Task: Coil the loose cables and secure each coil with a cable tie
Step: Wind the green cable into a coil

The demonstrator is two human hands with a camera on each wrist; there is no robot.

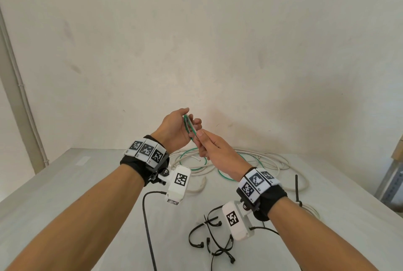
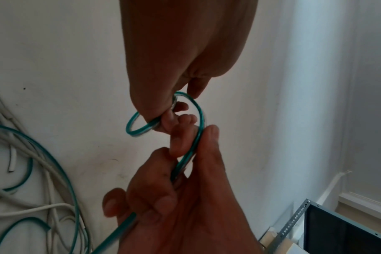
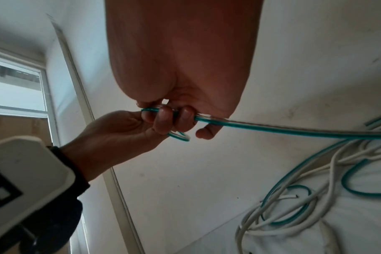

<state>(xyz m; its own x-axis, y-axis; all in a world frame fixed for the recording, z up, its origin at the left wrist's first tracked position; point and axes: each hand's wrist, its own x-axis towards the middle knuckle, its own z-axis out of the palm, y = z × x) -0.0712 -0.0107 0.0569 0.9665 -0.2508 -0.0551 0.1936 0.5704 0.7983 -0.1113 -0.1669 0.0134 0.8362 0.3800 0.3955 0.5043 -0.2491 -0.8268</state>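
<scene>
The green cable (image 1: 189,126) is barely started: the left hand (image 1: 174,127) pinches 1 small loop held up above the worktop (image 1: 65,183), the right hand (image 1: 214,147) grips the strand feeding it. Most cable lies loose; black ties (image 1: 214,241) wait unused.

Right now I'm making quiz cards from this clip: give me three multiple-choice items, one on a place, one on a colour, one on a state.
1. Where do the black cable ties lie?
A. on the table, near the person
B. on the wall
C. in the left hand

2. What colour is the cable being coiled?
A. red
B. green and white
C. black

3. What is the right hand doing?
A. resting flat
B. pinching the cable
C. holding a tie

Answers: 1 A, they lie on the table below the wrists; 2 B, stripes show at the left hand; 3 B, fingers grip it.
</scene>
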